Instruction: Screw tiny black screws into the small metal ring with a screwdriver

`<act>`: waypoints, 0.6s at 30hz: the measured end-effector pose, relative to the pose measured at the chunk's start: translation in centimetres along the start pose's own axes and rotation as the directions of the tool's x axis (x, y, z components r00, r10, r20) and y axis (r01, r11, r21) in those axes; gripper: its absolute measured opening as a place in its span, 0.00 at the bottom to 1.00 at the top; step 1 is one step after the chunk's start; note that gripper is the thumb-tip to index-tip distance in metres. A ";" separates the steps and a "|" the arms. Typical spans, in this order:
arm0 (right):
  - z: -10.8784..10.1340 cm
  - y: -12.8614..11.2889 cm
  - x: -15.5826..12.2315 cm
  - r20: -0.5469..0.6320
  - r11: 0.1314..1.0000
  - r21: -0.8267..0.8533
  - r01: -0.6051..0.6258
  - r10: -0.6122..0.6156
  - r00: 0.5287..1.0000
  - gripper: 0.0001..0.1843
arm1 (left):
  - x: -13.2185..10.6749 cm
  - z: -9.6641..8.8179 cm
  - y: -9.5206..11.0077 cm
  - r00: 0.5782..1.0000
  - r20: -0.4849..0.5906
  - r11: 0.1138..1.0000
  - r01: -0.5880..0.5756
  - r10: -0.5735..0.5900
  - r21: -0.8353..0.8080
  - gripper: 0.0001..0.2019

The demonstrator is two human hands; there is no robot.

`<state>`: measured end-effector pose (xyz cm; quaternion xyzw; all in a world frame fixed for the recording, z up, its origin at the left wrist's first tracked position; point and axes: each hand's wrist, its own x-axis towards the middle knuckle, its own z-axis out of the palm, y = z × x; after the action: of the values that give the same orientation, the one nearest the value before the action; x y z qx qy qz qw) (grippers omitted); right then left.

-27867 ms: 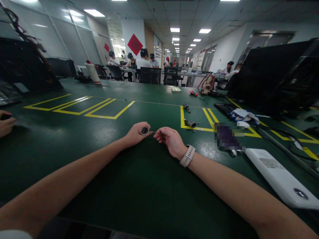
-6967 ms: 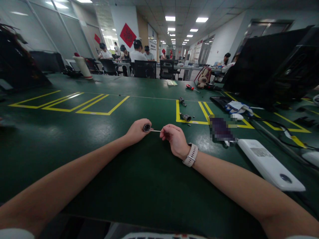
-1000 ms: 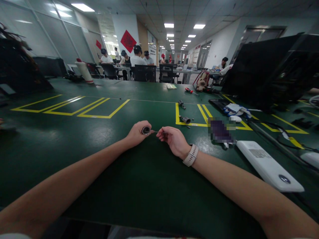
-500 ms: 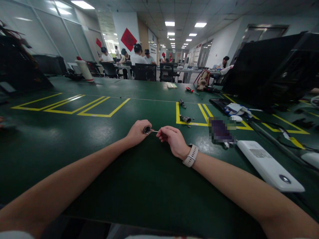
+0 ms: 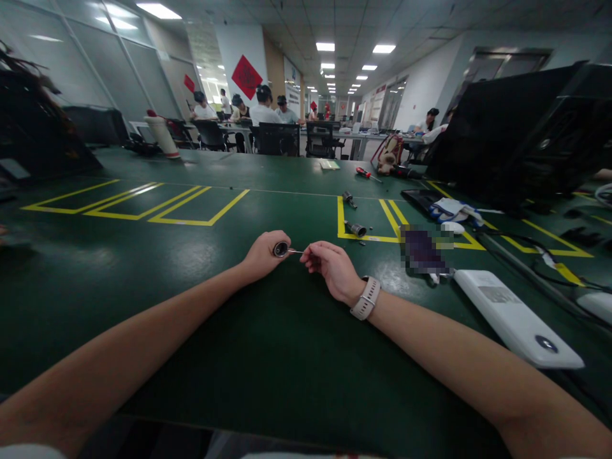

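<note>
My left hand (image 5: 264, 256) is closed around a round metal connector (image 5: 280, 249), its dark hollow end turned towards me. My right hand (image 5: 331, 269), with a pale watch strap on the wrist, pinches a thin metal rod (image 5: 295, 252). The rod's far tip meets the connector's right side; whether it goes in, I cannot tell. Its other end is hidden in my fingers. To the right on the table lie two similar metal connectors, one farther off (image 5: 349, 199) and one nearer (image 5: 356, 229), with small dark bits beside the nearer one.
Yellow tape outlines (image 5: 210, 222) mark the green table (image 5: 224, 382). On the right are a phone (image 5: 424, 250), a white power bank (image 5: 519, 319), cables, a glove (image 5: 456, 211) and a dark monitor (image 5: 507, 140). A red screwdriver (image 5: 366, 173) lies farther back. Several people sit beyond.
Both hands stay almost in place, with the rod still at the connector's side. The connector has shifted very slightly in my left hand.
</note>
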<state>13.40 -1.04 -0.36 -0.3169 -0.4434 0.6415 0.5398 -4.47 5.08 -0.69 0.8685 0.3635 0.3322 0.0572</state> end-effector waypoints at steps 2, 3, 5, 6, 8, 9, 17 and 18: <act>-0.1 0.0 0.0 0.001 1.000 0.011 -0.011 0.011 1.000 0.07 | 0.0 0.0 0.1 1.000 0.010 1.000 -0.015 0.015 0.010 0.08; -0.1 -0.1 0.1 0.001 1.000 0.019 -0.015 0.015 1.000 0.07 | 0.0 -0.1 0.1 1.000 0.015 1.000 -0.024 0.024 0.011 0.08; -0.1 -0.1 0.1 0.003 0.999 0.036 -0.021 0.021 1.000 0.08 | 0.1 -0.1 0.3 0.999 0.025 0.999 -0.041 0.041 0.013 0.09; -0.1 -0.1 0.1 0.005 0.999 0.043 -0.022 0.022 1.000 0.08 | 0.1 -0.1 0.4 0.998 0.030 0.999 -0.047 0.046 0.015 0.09; -0.1 -0.1 0.2 -0.001 0.999 0.050 -0.019 0.019 1.000 0.08 | 0.1 -0.1 0.4 0.998 0.031 0.999 -0.049 0.049 0.020 0.09; -0.1 -0.1 0.2 -0.004 0.998 0.053 -0.016 0.016 1.000 0.08 | 0.1 -0.1 0.4 0.998 0.028 0.999 -0.048 0.047 0.020 0.09; -0.2 0.3 0.2 -0.092 0.997 0.045 0.064 -0.060 0.994 0.08 | 0.2 0.0 -0.2 1.000 0.008 0.998 0.018 -0.019 0.068 0.08; -0.2 0.3 0.2 -0.107 0.996 0.036 0.076 -0.072 0.992 0.09 | 0.2 0.1 -0.3 0.999 0.003 0.997 0.037 -0.037 0.065 0.08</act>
<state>13.39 -0.86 -0.68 -0.3227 -0.4129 0.6122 0.5921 -4.50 5.40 -0.74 0.8636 0.3899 0.3175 0.0359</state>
